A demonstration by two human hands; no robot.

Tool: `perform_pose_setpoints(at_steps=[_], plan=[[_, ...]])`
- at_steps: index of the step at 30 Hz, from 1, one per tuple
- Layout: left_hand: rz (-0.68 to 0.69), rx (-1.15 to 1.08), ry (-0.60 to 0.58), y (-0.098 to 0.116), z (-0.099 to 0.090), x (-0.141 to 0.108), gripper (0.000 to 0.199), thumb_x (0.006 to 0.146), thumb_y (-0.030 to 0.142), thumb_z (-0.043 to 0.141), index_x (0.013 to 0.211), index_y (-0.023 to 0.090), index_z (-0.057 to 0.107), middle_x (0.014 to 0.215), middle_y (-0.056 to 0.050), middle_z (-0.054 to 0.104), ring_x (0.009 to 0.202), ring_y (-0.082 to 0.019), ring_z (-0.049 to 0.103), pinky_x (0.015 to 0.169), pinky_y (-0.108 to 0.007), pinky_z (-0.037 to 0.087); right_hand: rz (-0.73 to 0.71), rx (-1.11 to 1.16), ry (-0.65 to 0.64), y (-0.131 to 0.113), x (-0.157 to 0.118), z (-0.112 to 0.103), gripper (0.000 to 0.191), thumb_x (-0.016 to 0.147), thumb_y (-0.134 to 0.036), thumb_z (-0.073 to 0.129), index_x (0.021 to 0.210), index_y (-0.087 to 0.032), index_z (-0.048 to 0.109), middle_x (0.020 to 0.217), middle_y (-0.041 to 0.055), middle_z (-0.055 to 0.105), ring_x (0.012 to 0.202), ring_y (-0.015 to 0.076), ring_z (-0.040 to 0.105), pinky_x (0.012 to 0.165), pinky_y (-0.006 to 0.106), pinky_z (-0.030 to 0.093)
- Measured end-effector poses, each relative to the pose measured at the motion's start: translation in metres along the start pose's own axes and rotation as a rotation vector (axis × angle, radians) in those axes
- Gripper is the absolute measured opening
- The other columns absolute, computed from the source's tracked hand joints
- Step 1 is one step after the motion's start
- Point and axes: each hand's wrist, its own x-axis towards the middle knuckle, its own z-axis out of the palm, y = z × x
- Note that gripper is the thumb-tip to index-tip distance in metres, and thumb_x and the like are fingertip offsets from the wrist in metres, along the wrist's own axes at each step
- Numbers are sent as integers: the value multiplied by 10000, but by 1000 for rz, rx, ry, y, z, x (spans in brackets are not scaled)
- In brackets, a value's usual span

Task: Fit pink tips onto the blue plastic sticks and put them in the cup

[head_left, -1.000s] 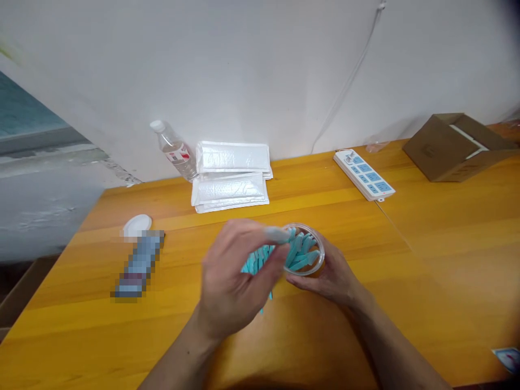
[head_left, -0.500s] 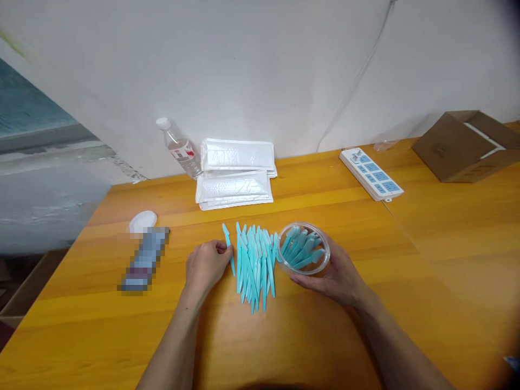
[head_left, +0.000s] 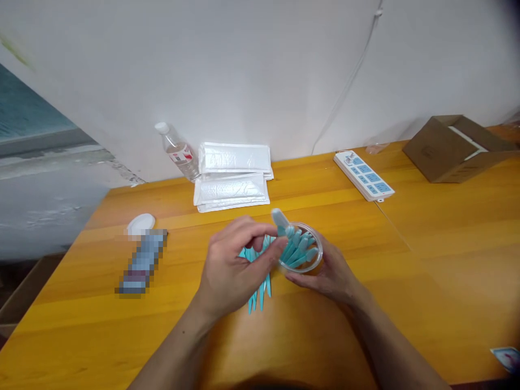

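My left hand (head_left: 238, 265) pinches a teal eyebrow razor (head_left: 280, 218) between thumb and fingers, its pale capped head pointing up at the left rim of a clear round plastic tub (head_left: 320, 254). My right hand (head_left: 335, 273) is wrapped round the tub's right side, tilting its mouth towards me. Several teal razors (head_left: 300, 250) lean inside, heads upward. Under and behind my left hand lies a pile of more such razors (head_left: 262, 292) on the table, partly hidden by the hand.
A white round lid (head_left: 141, 223) and a pixelated flat object (head_left: 143, 262) lie at the left. Along the wall are a plastic bottle (head_left: 179, 154), silvery padded envelopes (head_left: 233, 189), a power strip (head_left: 363, 176) and an open cardboard box (head_left: 441, 149) on the wooden table (head_left: 406, 303).
My left hand has picked up the lone razor at the pile's left side and carried it right, to the tub. My right hand still holds the tub. The view has shifted slightly.
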Motion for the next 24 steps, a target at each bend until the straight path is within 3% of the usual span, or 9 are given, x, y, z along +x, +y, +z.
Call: perform_pose_setpoints(at_steps=[2, 5, 8, 11, 14, 16, 19, 22, 24], plan=[[-58, 72, -62, -13, -5, -3, 113, 844, 274, 694, 932, 213, 730, 642, 36, 487, 600, -95, 470, 578, -221, 401, 1, -8, -2, 0, 0, -1, 800, 708, -398, 824, 1404, -287, 445, 1360, 74, 595, 1216, 298, 595, 1049, 451, 487], [-353, 191, 20, -45, -19, -21, 220, 870, 390, 638, 795, 192, 699, 580, 44, 443, 531, -94, 408, 516, -227, 339, -3, -17, -17, 1, -1, -2, 810, 705, -391, 827, 1409, -285, 438, 1387, 73, 575, 1250, 297, 570, 1074, 450, 468], [-613, 361, -190, -78, -18, -40, 369, 834, 514, 620, 667, 187, 662, 563, 19, 536, 531, -120, 457, 506, -249, 304, 5, -8, -27, 1, -1, -3, 811, 711, -376, 825, 1413, -282, 431, 1405, 73, 559, 1273, 290, 553, 1093, 443, 453], [-709, 434, -381, -102, -4, -52, 382, 794, 533, 628, 630, 190, 665, 575, -1, 603, 548, -142, 496, 515, -262, 290, 15, -4, -32, 2, 0, -2, 809, 721, -365, 820, 1419, -274, 422, 1401, 80, 563, 1268, 290, 558, 1092, 445, 455], [-770, 308, -371, -108, 0, -54, 375, 799, 485, 626, 581, 181, 611, 527, 17, 547, 503, -119, 459, 497, -248, 298, -6, -16, -26, 1, 0, -2, 813, 712, -364, 826, 1414, -265, 427, 1396, 87, 566, 1268, 297, 556, 1095, 456, 449], [-795, 140, -327, -98, -7, -51, 369, 816, 470, 628, 597, 174, 595, 522, 27, 530, 485, -106, 461, 488, -236, 342, -11, -23, -25, 1, 0, -2, 813, 711, -365, 828, 1412, -264, 429, 1393, 85, 568, 1264, 292, 558, 1095, 452, 448], [-669, -46, -76, -59, -21, -41, 289, 848, 433, 649, 714, 177, 632, 573, 25, 574, 508, -107, 513, 501, -229, 420, -5, -13, -29, 0, 0, -2, 803, 719, -366, 823, 1411, -268, 429, 1393, 78, 567, 1258, 283, 563, 1090, 442, 457], [-307, -25, 280, -13, -19, -22, 134, 858, 318, 683, 794, 202, 665, 682, 14, 631, 575, -106, 548, 553, -234, 462, -6, 2, -19, -1, 0, -2, 795, 721, -367, 822, 1408, -269, 435, 1390, 80, 569, 1258, 290, 562, 1090, 458, 456], [-78, 47, 240, 6, -10, -7, 91, 854, 266, 692, 783, 209, 687, 684, 12, 620, 590, -104, 532, 568, -237, 451, -11, 10, -18, -1, 0, -1, 796, 719, -373, 823, 1408, -268, 439, 1396, 87, 565, 1265, 303, 556, 1091, 480, 453]])
